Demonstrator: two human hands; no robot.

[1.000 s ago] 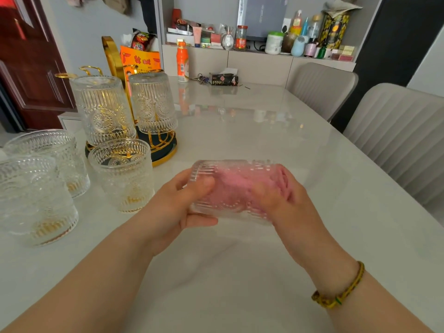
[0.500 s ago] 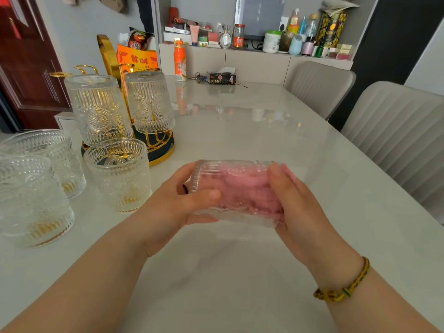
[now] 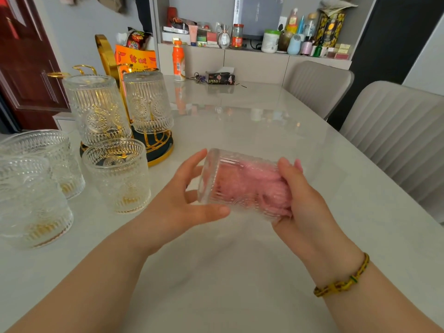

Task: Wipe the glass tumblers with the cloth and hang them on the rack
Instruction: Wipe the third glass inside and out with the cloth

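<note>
A ribbed glass tumbler (image 3: 223, 188) lies sideways above the table, its base to the left. My left hand (image 3: 177, 207) holds the base end between thumb and fingers. A pink cloth (image 3: 252, 186) is stuffed inside it, and my right hand (image 3: 305, 207) grips the cloth at the mouth, fingers inside the glass and thumb over the rim. The gold rack (image 3: 108, 56) stands at the back left with two tumblers (image 3: 96, 109) (image 3: 149, 102) hung upside down on it. Three upright tumblers (image 3: 117, 174) (image 3: 48, 159) (image 3: 28, 200) stand at the left.
The pale table (image 3: 240, 272) stretches ahead. An orange bottle (image 3: 179, 61), keys and a black packet (image 3: 221, 78) lie at its far end. Two grey chairs (image 3: 317, 85) (image 3: 396, 131) line the right side. A cluttered shelf runs behind.
The tumbler has tilted and turned between my hands. My left fingers have spread wider round its base, and my right hand has twisted with the cloth inside.
</note>
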